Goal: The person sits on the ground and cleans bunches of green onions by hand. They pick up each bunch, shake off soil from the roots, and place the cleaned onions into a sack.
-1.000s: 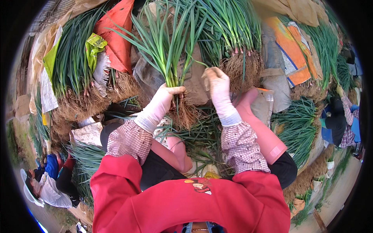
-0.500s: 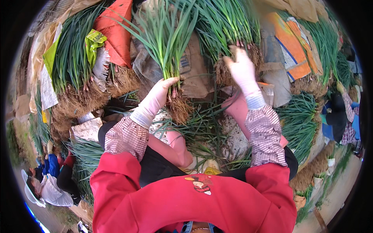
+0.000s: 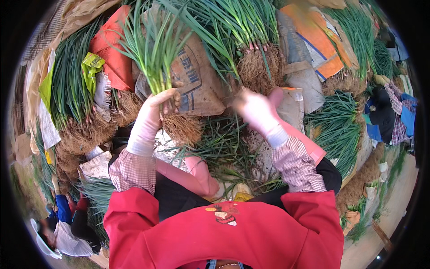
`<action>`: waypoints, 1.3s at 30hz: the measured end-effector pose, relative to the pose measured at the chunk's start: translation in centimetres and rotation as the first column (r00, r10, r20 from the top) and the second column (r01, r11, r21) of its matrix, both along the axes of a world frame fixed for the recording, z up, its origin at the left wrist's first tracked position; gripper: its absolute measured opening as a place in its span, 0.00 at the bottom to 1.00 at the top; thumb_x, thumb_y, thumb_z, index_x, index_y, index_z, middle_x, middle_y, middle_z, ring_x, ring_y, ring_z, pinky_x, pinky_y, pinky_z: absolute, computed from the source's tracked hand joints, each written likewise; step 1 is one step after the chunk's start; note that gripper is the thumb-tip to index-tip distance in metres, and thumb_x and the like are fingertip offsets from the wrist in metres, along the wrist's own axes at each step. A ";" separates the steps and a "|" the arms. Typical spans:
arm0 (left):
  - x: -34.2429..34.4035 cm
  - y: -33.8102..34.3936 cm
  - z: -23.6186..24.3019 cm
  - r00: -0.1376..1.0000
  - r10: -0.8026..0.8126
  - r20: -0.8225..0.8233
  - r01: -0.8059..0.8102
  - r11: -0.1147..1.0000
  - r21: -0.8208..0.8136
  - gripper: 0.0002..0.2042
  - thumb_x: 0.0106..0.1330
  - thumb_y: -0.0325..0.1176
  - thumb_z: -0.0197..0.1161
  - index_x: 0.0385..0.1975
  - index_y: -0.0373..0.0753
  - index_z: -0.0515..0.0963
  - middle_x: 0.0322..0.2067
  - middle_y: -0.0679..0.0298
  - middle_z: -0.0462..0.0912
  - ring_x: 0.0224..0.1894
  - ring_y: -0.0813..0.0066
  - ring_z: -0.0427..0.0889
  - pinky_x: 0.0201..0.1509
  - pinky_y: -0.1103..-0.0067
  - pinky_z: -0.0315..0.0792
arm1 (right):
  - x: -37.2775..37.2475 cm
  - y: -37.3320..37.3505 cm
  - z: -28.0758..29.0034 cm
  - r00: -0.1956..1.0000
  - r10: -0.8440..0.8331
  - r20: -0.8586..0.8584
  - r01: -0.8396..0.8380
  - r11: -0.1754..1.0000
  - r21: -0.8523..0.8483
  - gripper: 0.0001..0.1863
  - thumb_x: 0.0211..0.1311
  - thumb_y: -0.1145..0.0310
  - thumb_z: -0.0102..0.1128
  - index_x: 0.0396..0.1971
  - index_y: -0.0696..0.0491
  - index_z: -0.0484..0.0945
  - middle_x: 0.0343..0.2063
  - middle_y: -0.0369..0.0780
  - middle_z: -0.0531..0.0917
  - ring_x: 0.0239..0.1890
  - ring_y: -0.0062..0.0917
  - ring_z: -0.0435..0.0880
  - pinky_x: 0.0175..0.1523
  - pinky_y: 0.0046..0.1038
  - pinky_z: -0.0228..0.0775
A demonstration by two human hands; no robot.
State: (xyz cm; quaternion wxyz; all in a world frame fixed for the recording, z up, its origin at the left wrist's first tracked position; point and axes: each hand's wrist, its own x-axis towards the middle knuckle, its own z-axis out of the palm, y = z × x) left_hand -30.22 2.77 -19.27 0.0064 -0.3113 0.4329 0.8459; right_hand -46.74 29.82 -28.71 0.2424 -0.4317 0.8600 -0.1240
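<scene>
My left hand point(image 3: 154, 107), in a pale glove, is closed round the lower stems of a bunch of spring onions point(image 3: 154, 58). Their leaves point up and away, and brown stringy roots point(image 3: 181, 127) hang below the fist. My right hand point(image 3: 255, 110), also gloved and blurred by motion, pinches the root end of a single spring onion point(image 3: 230, 67) whose leaves trail back toward the far pile. That pile of spring onions point(image 3: 251, 27) lies just beyond, its thick roots point(image 3: 262, 67) facing me. A stuffed brown sack point(image 3: 197, 76) rests between the two hands.
Loose green leaves point(image 3: 224, 143) litter the ground between my pink boots point(image 3: 201, 175). More spring onions point(image 3: 74, 80) lie at the left beside an orange-red sheet point(image 3: 112, 49), and others point(image 3: 336, 121) at the right. People work at the far left point(image 3: 67, 224) and far right point(image 3: 385, 112).
My right hand has drawn back toward me and left from the far pile, pulling a spring onion out. My left hand has shifted left with its bunch, showing more of the sack.
</scene>
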 end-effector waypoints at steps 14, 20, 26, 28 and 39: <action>0.2 4.7 -3.3 0.974 -0.093 0.208 0.124 0.982 -0.143 0.08 0.60 0.32 0.64 0.33 0.33 0.81 0.20 0.64 0.81 0.13 0.84 0.69 0.16 0.88 0.59 | 6.4 -5.8 8.3 0.922 0.334 0.196 -0.316 0.941 -0.121 0.20 0.57 0.53 0.61 0.40 0.55 0.77 0.30 0.44 0.84 0.33 0.35 0.84 0.37 0.34 0.74; 0.5 5.9 -1.2 0.986 -0.153 0.063 0.157 0.985 -0.065 0.13 0.62 0.35 0.60 0.40 0.31 0.80 0.27 0.59 0.84 0.19 0.82 0.76 0.18 0.90 0.62 | 4.4 -9.0 3.3 -0.241 0.100 0.965 0.685 0.722 0.096 0.18 0.67 0.55 0.56 0.42 0.56 0.78 0.29 0.35 0.81 0.20 0.16 0.71 0.25 0.20 0.65; 3.5 1.2 3.1 0.988 -0.065 0.142 0.086 0.986 -0.145 0.16 0.63 0.33 0.59 0.47 0.30 0.76 0.26 0.67 0.81 0.17 0.87 0.69 0.20 0.91 0.60 | 5.9 -7.8 3.7 -0.397 0.335 0.854 0.855 0.474 0.212 0.11 0.70 0.66 0.52 0.42 0.57 0.76 0.28 0.36 0.79 0.23 0.17 0.70 0.26 0.20 0.62; 3.9 1.6 10.5 0.955 0.265 0.133 -0.219 0.933 -0.287 0.14 0.62 0.33 0.60 0.44 0.31 0.77 0.25 0.71 0.76 0.27 0.86 0.71 0.33 0.89 0.65 | 2.6 -3.3 5.8 0.040 -0.045 0.998 0.579 0.815 0.014 0.15 0.67 0.60 0.56 0.44 0.57 0.76 0.30 0.38 0.82 0.24 0.20 0.79 0.30 0.21 0.70; 0.7 1.1 6.7 0.995 0.069 0.075 -0.051 0.976 -0.210 0.15 0.66 0.37 0.59 0.42 0.30 0.79 0.30 0.66 0.82 0.33 0.79 0.78 0.43 0.81 0.72 | -9.8 -10.4 5.0 0.927 -0.356 -0.121 0.352 0.935 -0.051 0.13 0.60 0.58 0.55 0.36 0.52 0.78 0.32 0.46 0.84 0.37 0.42 0.83 0.43 0.40 0.73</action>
